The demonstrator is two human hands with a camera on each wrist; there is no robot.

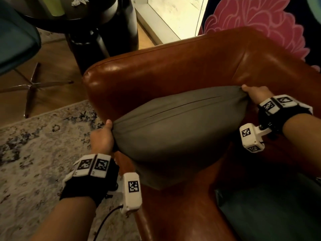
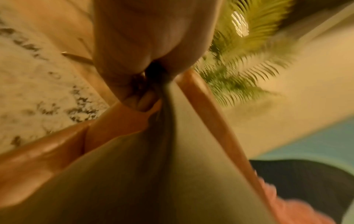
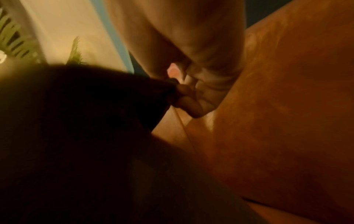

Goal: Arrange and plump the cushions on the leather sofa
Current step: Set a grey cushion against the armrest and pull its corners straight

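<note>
In the head view, a grey cushion [image 1: 175, 136] is held over the corner seat of the leather sofa [image 1: 173, 70], just in front of its backrest, with its zip seam turned upward. It is gripped at two opposite upper corners: the left hand [image 1: 102, 138] is clamped on the corner nearest the sofa's arm, and the right hand [image 1: 257, 97] is clamped on the corner nearest the backrest's bend, thumbs on top. Both forearms are stretched forward, so the fabric is drawn taut between the grips. The plumping is judged to be under way — the cushion looks full but is not yet set back against the backrest. A dark teal cushion [image 1: 271, 213] lies on the seat near the grey one's lower edge and appears still to be dealt with.

In the left wrist view, the fingers [image 2: 141, 101] are seen curled round a bunched corner of the cushion, with the sofa's arm just below.

In the right wrist view — dim and blurred — the fingertips [image 3: 189, 104] are seen pinched on the cushion's dark corner, close to the leather backrest.
</note>
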